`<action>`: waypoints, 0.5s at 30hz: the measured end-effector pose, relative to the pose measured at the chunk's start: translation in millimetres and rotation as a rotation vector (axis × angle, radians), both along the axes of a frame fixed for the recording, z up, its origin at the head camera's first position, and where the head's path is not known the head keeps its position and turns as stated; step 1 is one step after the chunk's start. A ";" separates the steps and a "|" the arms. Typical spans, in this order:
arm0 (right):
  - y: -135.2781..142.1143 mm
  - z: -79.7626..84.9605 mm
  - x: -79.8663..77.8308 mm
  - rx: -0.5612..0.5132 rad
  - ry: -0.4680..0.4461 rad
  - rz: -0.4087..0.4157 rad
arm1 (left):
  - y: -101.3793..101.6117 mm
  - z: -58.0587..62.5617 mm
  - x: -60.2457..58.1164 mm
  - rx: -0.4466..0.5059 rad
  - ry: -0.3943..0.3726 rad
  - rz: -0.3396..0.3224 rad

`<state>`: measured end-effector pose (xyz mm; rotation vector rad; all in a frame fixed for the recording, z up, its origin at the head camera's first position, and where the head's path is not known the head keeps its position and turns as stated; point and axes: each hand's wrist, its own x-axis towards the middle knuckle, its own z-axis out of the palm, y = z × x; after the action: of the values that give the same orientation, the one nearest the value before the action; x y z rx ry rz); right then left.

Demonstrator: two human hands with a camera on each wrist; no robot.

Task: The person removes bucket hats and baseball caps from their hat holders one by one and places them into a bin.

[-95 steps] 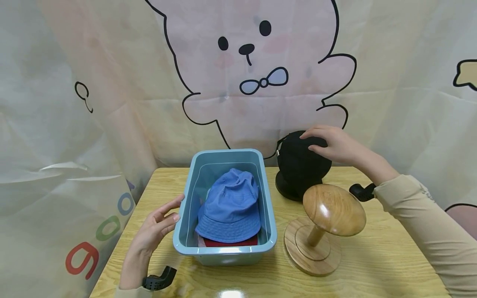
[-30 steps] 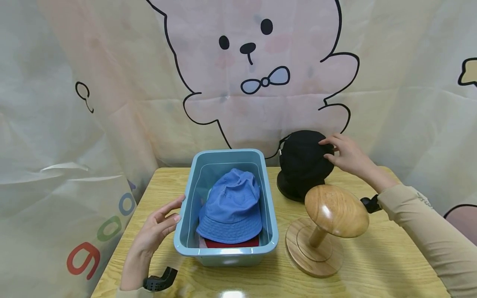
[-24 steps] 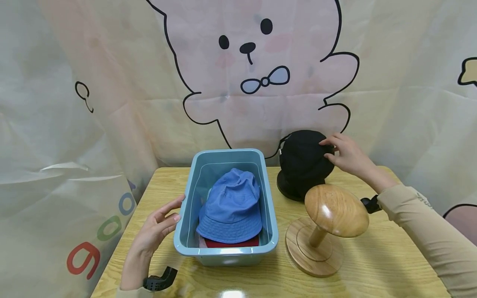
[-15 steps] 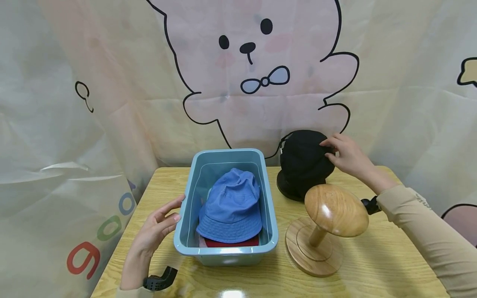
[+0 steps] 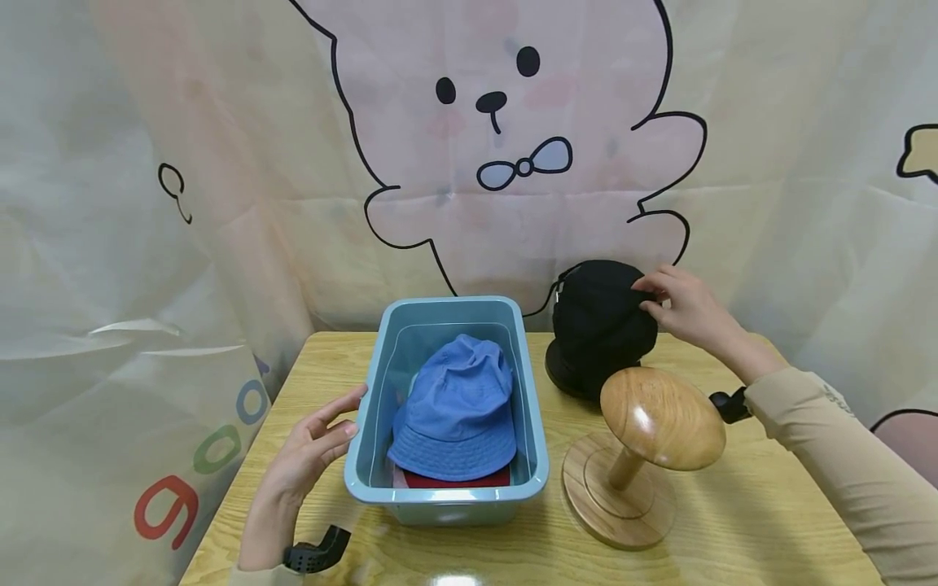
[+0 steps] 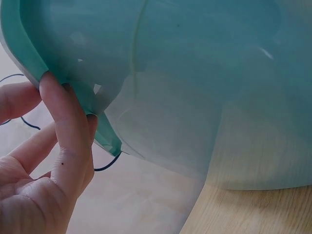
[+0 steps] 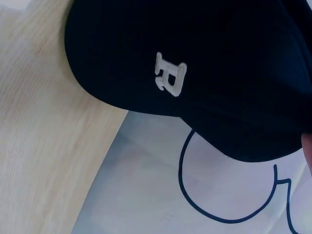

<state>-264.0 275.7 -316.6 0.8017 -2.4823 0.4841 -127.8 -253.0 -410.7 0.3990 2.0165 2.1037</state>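
Note:
My left hand holds the left rim of a light blue plastic bin, fingers hooked over the edge. The left wrist view shows these fingers at the rim, beside the translucent wall. Inside the bin lies a blue bucket hat, over a red item. At the back right, my right hand pinches the right side of a black baseball cap. That cap carries a white letter R, seen in the right wrist view. Only one fingertip shows there, at the cap's edge.
A wooden hat stand with a rounded top and disc base stands right of the bin, in front of the cap. The wooden table meets a cartoon-printed curtain at the back.
My right hand has moved from the cap's top to its right side, and its fingers have drawn together. The cap has shifted slightly right. My left hand keeps its place on the bin.

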 end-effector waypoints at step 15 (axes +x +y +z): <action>-1.5 13.8 -1.1 -0.098 0.051 -0.040 | -1.1 -2.1 -0.7 0.013 0.011 -0.016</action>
<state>-265.1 274.2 -302.8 0.7158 -2.4033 0.5594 -128.5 -254.1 -412.9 0.4280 2.0005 2.1107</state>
